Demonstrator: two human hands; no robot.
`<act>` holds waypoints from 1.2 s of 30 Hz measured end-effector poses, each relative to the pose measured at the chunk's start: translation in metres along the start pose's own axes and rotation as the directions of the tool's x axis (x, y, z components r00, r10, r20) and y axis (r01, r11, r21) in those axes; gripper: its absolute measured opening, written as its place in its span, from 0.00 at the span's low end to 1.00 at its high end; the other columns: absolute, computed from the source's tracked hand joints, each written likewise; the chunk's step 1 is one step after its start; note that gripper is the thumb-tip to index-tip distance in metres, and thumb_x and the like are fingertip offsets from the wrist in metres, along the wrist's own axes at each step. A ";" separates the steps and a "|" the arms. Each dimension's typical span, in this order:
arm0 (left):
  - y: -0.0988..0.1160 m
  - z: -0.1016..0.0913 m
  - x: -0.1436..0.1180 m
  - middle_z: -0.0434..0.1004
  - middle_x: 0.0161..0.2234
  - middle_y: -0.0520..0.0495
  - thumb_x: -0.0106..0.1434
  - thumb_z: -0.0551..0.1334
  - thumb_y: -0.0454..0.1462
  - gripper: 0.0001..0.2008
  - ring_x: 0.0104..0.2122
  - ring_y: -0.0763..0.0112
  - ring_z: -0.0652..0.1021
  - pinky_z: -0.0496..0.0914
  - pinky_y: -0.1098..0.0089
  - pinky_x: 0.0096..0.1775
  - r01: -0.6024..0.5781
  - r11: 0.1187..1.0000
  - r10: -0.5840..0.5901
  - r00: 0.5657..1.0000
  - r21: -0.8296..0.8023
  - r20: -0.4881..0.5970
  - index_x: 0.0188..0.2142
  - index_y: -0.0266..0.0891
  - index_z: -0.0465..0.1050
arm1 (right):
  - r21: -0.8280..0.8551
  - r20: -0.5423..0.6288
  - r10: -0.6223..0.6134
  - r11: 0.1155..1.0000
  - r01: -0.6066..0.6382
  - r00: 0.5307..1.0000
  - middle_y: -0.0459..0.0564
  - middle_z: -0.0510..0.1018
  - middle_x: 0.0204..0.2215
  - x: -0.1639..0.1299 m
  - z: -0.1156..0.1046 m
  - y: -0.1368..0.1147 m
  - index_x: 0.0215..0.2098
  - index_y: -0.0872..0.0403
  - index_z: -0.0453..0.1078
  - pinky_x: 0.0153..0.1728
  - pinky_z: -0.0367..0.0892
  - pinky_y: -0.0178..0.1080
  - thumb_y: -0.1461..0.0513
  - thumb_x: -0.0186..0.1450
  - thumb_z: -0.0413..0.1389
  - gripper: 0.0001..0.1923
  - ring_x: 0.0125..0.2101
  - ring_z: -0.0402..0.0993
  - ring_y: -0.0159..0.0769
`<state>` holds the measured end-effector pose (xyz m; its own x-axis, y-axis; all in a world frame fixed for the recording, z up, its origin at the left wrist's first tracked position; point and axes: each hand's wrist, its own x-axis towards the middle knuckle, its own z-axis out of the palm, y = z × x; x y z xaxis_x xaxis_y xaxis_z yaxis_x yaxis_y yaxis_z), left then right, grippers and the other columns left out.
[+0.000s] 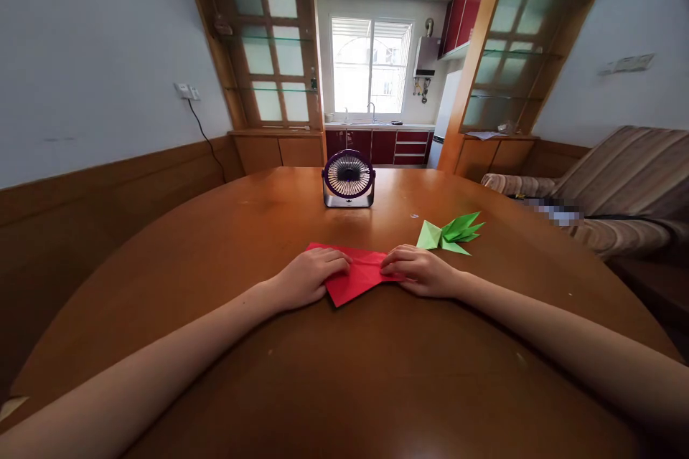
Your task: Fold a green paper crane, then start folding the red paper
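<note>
Both hands point(362, 274) atop red paper point(359, 277)

Both hands point(308, 277) point(420, 271) flat on red folded paper point(359, 278), wooden table point(344, 373).
</note>
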<state>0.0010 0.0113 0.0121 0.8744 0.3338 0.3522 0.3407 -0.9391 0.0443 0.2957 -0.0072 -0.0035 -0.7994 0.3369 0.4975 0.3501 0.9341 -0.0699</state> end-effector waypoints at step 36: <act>0.024 0.013 0.011 0.70 0.56 0.43 0.71 0.49 0.32 0.20 0.53 0.62 0.72 0.67 0.59 0.54 -0.018 0.991 0.032 0.994 -0.136 0.103 0.58 0.47 0.67 | 0.378 0.078 0.403 0.834 -0.401 0.912 0.48 0.69 0.31 0.000 -0.002 0.005 0.30 0.57 0.72 0.34 0.67 0.37 0.51 0.64 0.59 0.17 0.31 0.66 0.32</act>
<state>0.0237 -0.0062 0.0051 0.9160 0.3099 0.2550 0.2746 -0.9473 0.1648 0.2982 -0.0026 -0.0018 -0.6260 0.6930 0.3576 0.4288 0.6889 -0.5845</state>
